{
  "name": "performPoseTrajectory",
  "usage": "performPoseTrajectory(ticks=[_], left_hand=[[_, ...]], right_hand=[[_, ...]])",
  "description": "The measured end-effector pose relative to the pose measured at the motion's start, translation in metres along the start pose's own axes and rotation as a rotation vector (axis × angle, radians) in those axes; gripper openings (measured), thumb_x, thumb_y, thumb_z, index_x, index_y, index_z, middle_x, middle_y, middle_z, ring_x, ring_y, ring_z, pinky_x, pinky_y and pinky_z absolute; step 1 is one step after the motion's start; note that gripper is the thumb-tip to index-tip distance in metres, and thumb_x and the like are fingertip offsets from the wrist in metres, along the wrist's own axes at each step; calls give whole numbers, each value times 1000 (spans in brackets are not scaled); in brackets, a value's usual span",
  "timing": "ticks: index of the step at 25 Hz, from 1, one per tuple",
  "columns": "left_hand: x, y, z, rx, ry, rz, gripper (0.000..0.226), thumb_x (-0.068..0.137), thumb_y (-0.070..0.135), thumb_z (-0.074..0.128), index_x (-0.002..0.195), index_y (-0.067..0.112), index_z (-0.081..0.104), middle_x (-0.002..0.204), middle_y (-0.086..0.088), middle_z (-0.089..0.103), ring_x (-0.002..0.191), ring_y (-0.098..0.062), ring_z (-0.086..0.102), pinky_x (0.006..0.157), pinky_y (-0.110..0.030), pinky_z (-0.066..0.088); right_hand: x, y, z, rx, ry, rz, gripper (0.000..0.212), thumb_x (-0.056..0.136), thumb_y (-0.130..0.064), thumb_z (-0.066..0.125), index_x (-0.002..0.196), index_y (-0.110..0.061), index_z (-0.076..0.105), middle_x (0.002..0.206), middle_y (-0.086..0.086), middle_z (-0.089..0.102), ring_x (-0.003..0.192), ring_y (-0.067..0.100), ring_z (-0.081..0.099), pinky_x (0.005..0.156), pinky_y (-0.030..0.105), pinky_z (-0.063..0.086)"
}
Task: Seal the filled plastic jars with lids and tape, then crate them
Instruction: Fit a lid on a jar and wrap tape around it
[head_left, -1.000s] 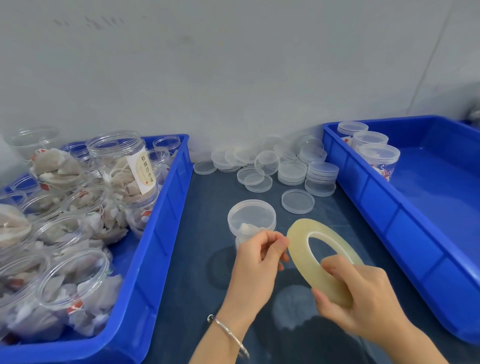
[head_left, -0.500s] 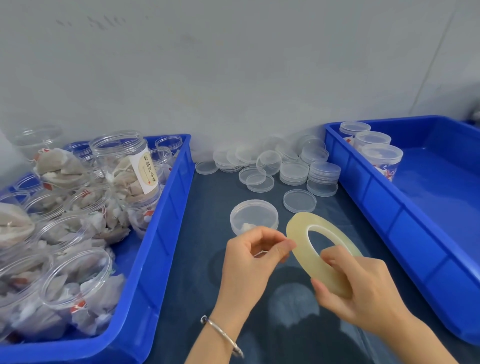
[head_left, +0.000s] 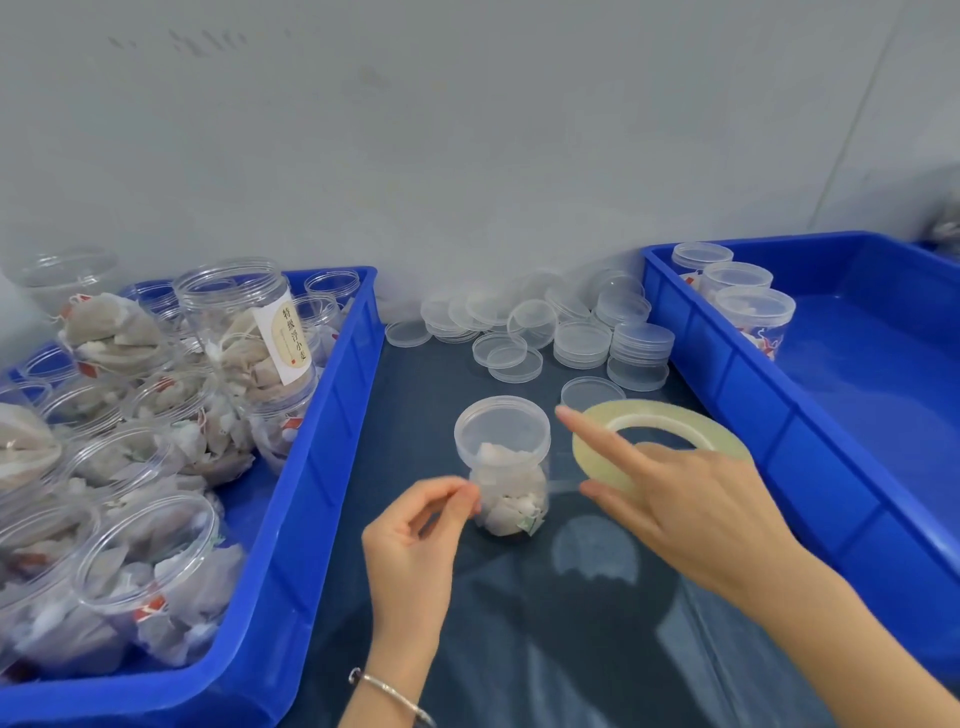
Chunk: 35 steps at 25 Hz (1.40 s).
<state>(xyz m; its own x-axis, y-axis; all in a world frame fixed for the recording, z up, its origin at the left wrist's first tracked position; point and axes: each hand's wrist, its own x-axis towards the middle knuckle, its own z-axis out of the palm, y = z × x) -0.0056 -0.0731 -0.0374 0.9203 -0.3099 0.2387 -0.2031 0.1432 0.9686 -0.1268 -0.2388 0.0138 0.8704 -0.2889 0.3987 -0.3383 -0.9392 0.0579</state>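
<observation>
A clear jar (head_left: 503, 467) filled with tea bags stands upright on the dark table with its lid on. My left hand (head_left: 415, 540) is just left of the jar's lower half, thumb and forefinger pinched together on the end of the tape. A faint clear strip runs from there past the jar's front toward the yellowish tape roll (head_left: 660, 423). My right hand (head_left: 691, 499) holds that roll to the right of the jar, with the thumb under it and the forefinger stretched straight over its rim.
A blue crate (head_left: 332, 415) on the left is full of filled jars without lids. A pile of loose clear lids (head_left: 545, 332) lies by the wall. The blue crate (head_left: 727, 374) on the right holds three lidded jars (head_left: 753, 312) in its far corner.
My hands have drawn apart, the left toward me and leftward, the right to the right with the roll. The roll now lies flatter, and the whole jar shows between the hands.
</observation>
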Motion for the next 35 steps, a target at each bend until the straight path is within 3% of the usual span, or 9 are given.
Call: performPoseTrajectory(ticks=[2,4,9,21,27,31,35], left_hand=[[-7,-17,-4,-14,32,-80,27,82,-2,67,72,22,75,73,-1,73,72,-12,69,67,-11,49],[-6,-24,-5,-15,37,-79,26,85,-1,65,71,18,75,75,-1,73,73,-13,70,67,-10,49],[2,-25,-3,40,-2,9,21,89,1,60,78,14,73,79,1,73,76,-11,69,70,-10,48],[17,-42,1,84,49,99,21,89,1,61,82,17,72,81,6,71,81,-11,68,74,-15,51],[23,-47,4,113,67,148,21,88,0,62,81,17,72,81,4,70,80,-11,67,74,-15,50],[30,-46,1,232,51,271,14,84,1,68,84,15,70,84,5,69,83,-8,66,75,-16,51],[44,-46,-3,38,5,76,25,81,2,72,100,16,64,100,5,70,96,-6,67,81,-16,52]], right_hand=[[2,-3,7,-67,-34,-51,52,90,-54,28,139,-42,41,45,-5,40,33,15,26,36,23,9],[6,-5,12,-108,31,-98,48,90,-50,31,133,-40,50,42,-4,36,34,15,19,43,20,-1],[12,-4,17,-149,91,-76,48,90,-49,31,130,-38,55,46,-4,24,34,14,16,48,19,-5],[20,-11,23,-134,91,-57,47,90,-47,31,122,-36,63,48,-3,21,35,14,16,49,19,-5],[26,-11,26,-119,91,-61,46,89,-47,32,116,-35,68,40,0,36,27,17,30,48,18,-4],[32,-14,29,-54,117,-59,42,87,-46,37,103,-33,74,40,-1,39,27,19,36,47,16,-1],[36,-16,31,-57,119,-62,40,86,-45,39,96,-31,75,39,-1,39,26,19,36,48,15,-3]])
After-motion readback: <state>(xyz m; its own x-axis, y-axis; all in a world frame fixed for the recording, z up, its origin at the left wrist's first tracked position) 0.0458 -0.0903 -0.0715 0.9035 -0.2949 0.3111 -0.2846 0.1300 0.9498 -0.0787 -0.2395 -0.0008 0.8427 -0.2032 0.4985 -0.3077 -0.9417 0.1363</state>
